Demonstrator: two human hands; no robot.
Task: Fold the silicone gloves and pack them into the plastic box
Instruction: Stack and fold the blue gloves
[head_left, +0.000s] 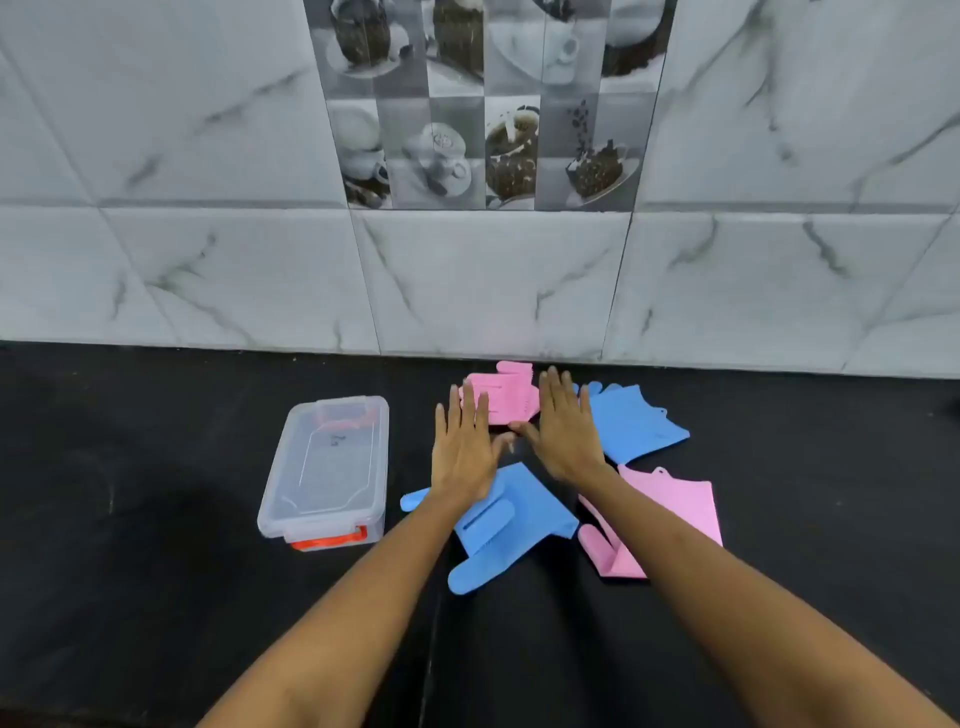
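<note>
I can read no words, brands or numbers from here. The lid of the plastic box (324, 467) carries a small dark mark near its far end, too blurred for me to make out.

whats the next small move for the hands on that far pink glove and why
Probably fold it over: the left hand and right hand lie flat at either side of the far pink glove, while the plastic box has its lid on.
</note>
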